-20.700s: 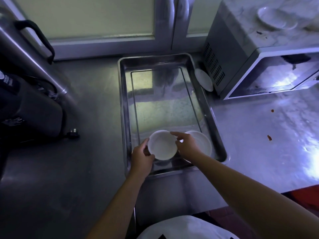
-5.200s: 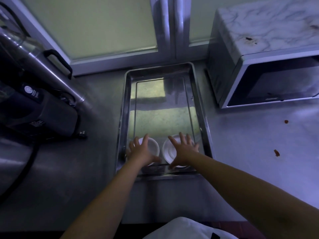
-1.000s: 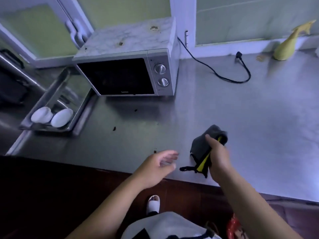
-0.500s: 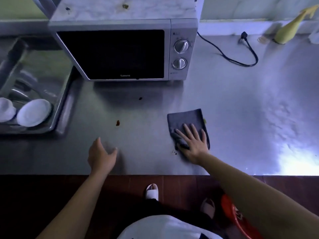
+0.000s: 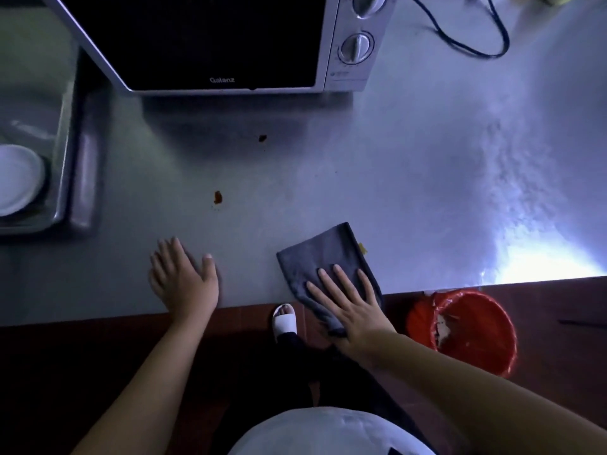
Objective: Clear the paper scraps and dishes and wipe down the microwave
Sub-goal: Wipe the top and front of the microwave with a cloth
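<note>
The flat-fingered right hand [image 5: 349, 308] has dragged the cloth [image 5: 328, 257] to the edge of the counter [image 5: 410, 178]; the left hand [image 5: 184, 280] rests open and empty, and the microwave [image 5: 203, 37] awaits wiping.

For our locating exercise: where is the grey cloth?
Head view: the grey cloth lies at the near edge of the counter, right of centre, under the right hand, with the red bin to its right.

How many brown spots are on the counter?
2. One brown spot lies just before the microwave; another brown spot lies nearer the left hand. The grey cloth may hide more.
</note>
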